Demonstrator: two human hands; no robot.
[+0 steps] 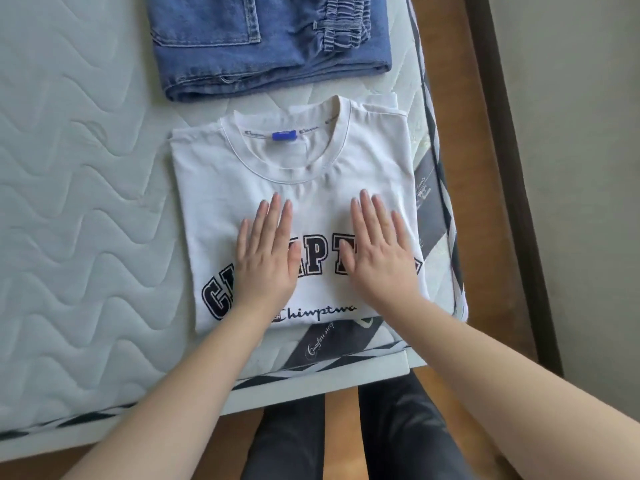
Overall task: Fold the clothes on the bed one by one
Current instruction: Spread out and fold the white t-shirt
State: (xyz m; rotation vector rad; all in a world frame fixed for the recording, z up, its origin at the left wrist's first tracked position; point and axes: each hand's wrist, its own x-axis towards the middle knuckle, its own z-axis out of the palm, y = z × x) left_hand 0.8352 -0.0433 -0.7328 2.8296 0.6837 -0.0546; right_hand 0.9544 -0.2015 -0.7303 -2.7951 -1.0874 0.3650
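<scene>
Nearest to us, our legs in dark trousers (394, 427) stand on the wooden floor (294, 420) at the corner of the bed. Just above them the mattress (69, 202) begins, its quilted top in wavy stitching, with a dark printed corner label (332, 344) at its near edge.

Our left hand (266, 251) and our right hand (379, 251) both lie flat on the white T-shirt (294, 161), fingers straight and slightly spread, palms pressing down on the black block lettering across its chest. Neither hand grips anything. The two hands sit side by side, near each other but apart.

The T-shirt lies folded into a rectangle near the mattress's right corner, front up, collar pointing away from us, with a blue tag (284, 135) showing inside the neckline. Its right edge comes close to the side of the mattress.

Farther on, just beyond the collar, a pair of blue jeans (270, 46) lies folded on the mattress, the elastic waistband bunched at the upper right.
</scene>
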